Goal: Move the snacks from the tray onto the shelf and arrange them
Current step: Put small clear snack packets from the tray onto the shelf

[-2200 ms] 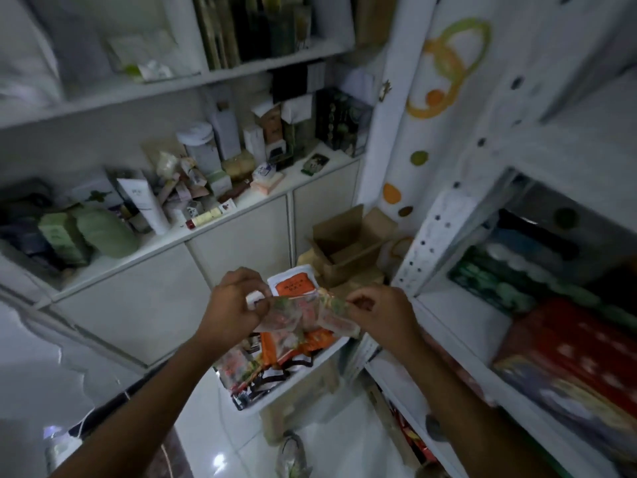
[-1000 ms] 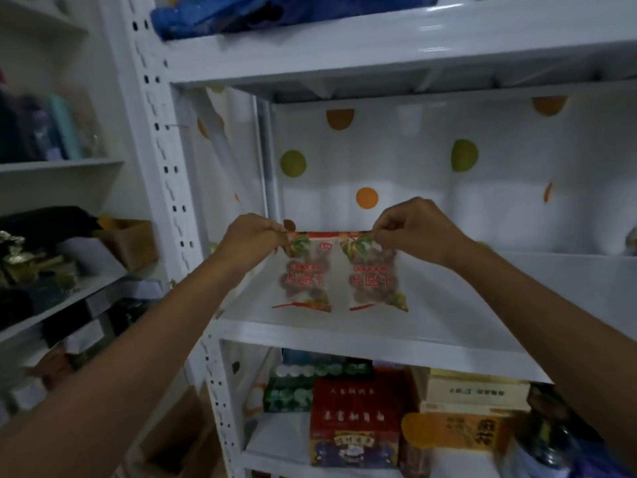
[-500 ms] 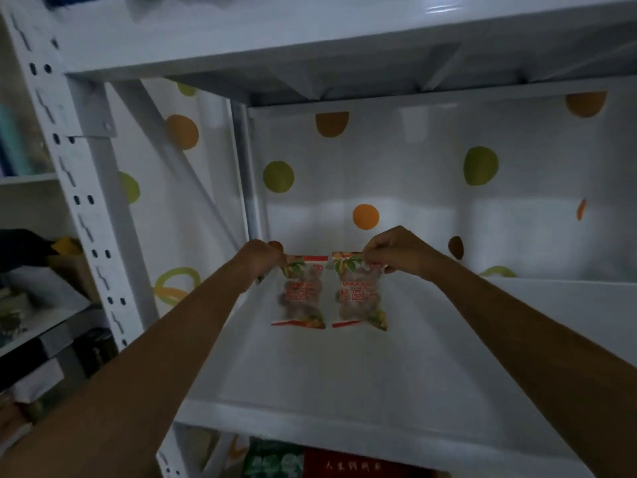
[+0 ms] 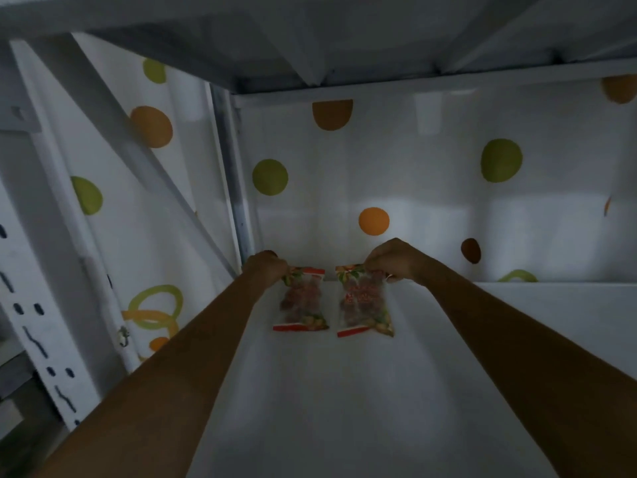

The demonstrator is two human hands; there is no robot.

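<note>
Two bare forearms stretched deep across the white shelf (image 4: 344, 391), towards its rear corner post (image 4: 238, 201) and the dotted lining (image 4: 413, 184) that ran away from that post. Half a second earlier the snacks had hung further out from the post. By now they had been carried right in, and their lower ends seemed to rest on the board. The left hand (image 4: 265, 267), just beside the foot of the post, had its grip pinched on the top seam of the left packet (image 4: 302, 301). The right hand (image 4: 396, 260), a little farther from the post, pinched the top of the right packet (image 4: 364, 303) the same way. The packets sat side by side with a narrow gap, the right one slightly askew. I judged this first pair nearly placed, with only the release and a straightening left.

The tray was out of sight, so how many snacks remained I couldn't say. The fingertips were tucked behind the knuckles, the print on the packets was a blur in the dim light, and whether the packets lay fully flat was unclear.
</note>
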